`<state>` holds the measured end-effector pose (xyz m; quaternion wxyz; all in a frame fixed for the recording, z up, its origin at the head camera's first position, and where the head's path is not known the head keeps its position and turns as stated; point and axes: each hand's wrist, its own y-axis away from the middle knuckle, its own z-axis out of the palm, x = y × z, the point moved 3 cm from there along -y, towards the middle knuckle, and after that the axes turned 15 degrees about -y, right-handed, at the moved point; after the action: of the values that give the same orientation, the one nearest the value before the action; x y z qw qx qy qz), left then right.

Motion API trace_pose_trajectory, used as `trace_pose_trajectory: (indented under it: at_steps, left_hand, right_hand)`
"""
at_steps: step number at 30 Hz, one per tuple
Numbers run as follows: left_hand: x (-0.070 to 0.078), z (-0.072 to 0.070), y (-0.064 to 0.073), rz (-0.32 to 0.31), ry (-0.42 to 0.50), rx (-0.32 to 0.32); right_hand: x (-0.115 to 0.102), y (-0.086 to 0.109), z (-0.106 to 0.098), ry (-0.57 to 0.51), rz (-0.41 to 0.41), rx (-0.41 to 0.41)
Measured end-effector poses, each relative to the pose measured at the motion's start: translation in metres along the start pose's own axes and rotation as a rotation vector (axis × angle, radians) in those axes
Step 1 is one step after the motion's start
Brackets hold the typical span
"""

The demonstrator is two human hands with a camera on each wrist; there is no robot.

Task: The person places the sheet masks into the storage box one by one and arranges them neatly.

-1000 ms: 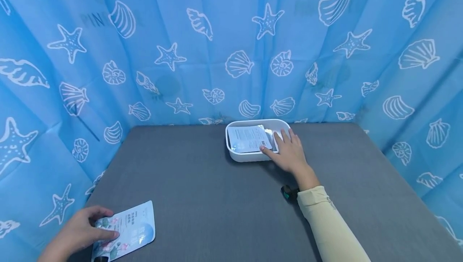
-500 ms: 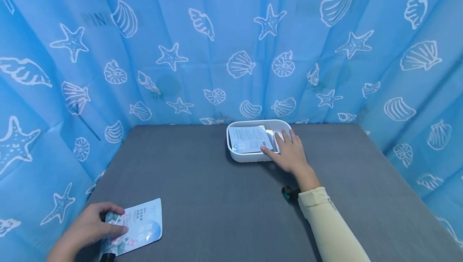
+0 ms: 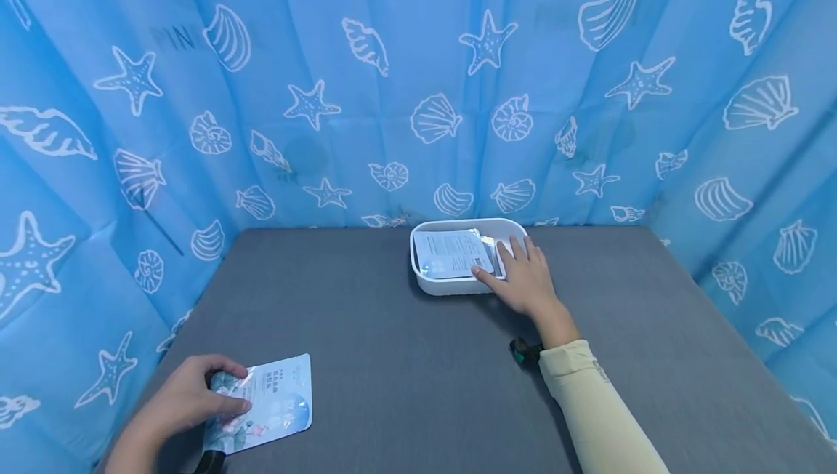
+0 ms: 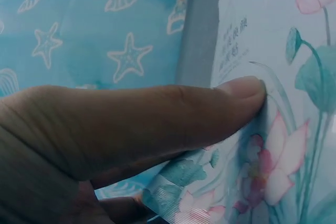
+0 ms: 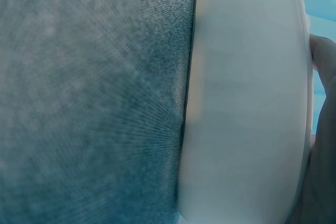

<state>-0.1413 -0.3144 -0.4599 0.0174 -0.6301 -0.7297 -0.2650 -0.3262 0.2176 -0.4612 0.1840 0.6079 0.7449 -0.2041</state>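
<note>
My left hand pinches a flat, pale blue face mask packet printed with pink lotus flowers. In the left wrist view the thumb lies across the packet's printed face. The packet is at the near left, over the grey tabletop. At the back of the table, my right hand lies with spread fingers over the right end of a white plastic tub. Inside the tub are another packet, back side up, and a silvery one partly beneath it. What the right fingertips touch is unclear.
The grey cloth-covered table spans the foreground. A blue curtain with white shells and starfish hangs behind and at both sides. A black wrist device sits at the right wrist.
My left hand has moved right and slightly away from the body with the packet in its grip. The right hand stays over the tub.
</note>
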Motion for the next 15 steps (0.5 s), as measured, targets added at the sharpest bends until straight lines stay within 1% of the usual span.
trace_pose_trajectory:
  at_steps: [4,8,11,15]
  left_hand:
    - [0.009,-0.001,-0.002,0.024,0.003,0.02]
    - [0.019,-0.004,-0.007,0.059,-0.034,0.054]
    - [0.026,-0.006,-0.008,0.116,-0.044,0.087]
    - [0.037,-0.008,-0.007,0.178,0.005,0.128]
  right_hand:
    - [0.0,0.001,0.001,0.0,0.005,0.002]
    - [0.0,0.0,0.0,-0.001,0.005,0.014]
    - [0.001,0.001,0.0,0.003,0.008,0.006]
    - [0.001,0.002,0.0,-0.007,0.008,0.001]
